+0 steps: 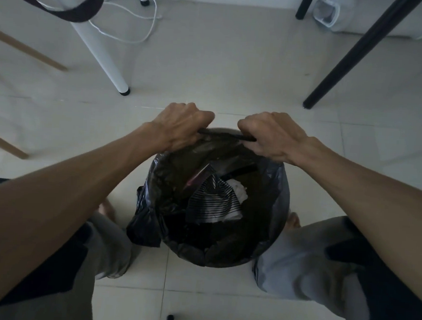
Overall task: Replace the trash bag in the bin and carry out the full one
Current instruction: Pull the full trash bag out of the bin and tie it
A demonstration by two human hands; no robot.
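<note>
A round bin (284, 187) lined with a black trash bag (173, 182) stands on the tiled floor between my knees. Inside the bag lie a striped wrapper (213, 200), some white paper (237, 190) and other dark rubbish. My left hand (182, 126) and my right hand (271, 136) are both closed on the bag's far rim, which is pulled into a taut black strip between them. A loose flap of the bag (143, 220) hangs over the bin's left side.
A white table leg (100, 49) stands ahead on the left, a black leg (357, 52) on the right. A white cable (142, 17) loops on the floor. Wooden chair legs (25, 49) are at the far left. A small lined bin (326, 11) sits by the wall.
</note>
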